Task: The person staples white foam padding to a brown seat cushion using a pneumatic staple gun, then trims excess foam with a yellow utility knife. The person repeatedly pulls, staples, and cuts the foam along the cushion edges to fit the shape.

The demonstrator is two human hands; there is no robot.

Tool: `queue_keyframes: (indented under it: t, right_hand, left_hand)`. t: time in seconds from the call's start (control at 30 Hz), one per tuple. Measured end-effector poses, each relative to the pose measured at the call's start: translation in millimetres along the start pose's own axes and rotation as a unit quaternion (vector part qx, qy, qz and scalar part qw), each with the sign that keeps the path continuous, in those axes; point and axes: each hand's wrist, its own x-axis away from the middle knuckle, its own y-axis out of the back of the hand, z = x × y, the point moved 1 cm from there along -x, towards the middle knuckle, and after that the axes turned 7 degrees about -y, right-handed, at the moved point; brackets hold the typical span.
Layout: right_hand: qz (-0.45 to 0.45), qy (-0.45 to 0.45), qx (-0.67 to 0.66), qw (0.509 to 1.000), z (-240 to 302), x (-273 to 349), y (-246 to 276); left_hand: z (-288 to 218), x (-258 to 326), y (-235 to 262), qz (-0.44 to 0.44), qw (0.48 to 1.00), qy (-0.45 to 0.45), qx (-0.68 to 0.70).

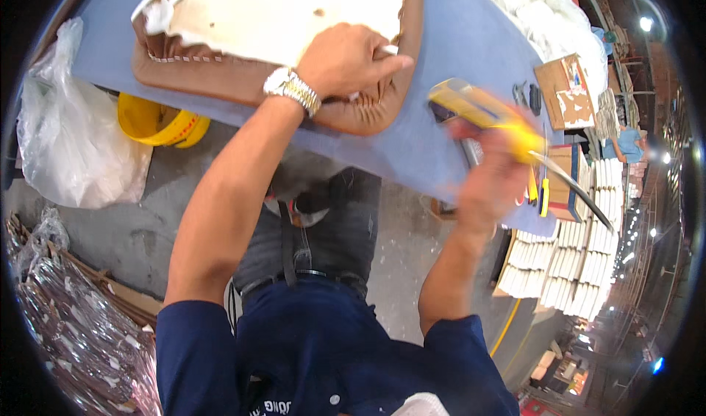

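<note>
A padded seat panel with a cream board [257, 12] facing up lies on the blue work surface. Its brown upholstery cover [213, 76] wraps over the sides and is gathered in pleats at the near right corner. My left hand [346, 59], wearing a metal watch, is closed at that corner. Its fingers pinch the cover's edge, where a bit of white shows. To the right, off the panel, my right hand [491, 159] grips a yellow and black staple gun [482, 111] with a dark hose [581, 192] trailing right. Motion smears the hand and gun.
A yellow bucket [165, 122] and a clear plastic bag [81, 129] hang by the left table edge. Yellow-handled hand tools [544, 197], a box [565, 173] and a brown board [565, 92] are at the right. Stacked white pieces [566, 269] stand beyond.
</note>
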Motion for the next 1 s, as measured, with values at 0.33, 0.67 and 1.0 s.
queue_keyframes:
  t: [0.33,0.67,1.0]
  right_hand:
    - [0.062,-0.078,-0.052,0.994,3,10,-17]
    - [0.072,-0.030,0.064,0.995,-39,21,-23]
    - [0.076,-0.145,-0.030,0.986,-48,37,-9]
  left_hand:
    - [9,0,-1,-0.018,1.000,-0.008,-0.010]
    - [0,-12,9,0.010,1.000,0.009,0.001]
    - [-16,10,37,-0.014,0.999,0.008,-0.051]
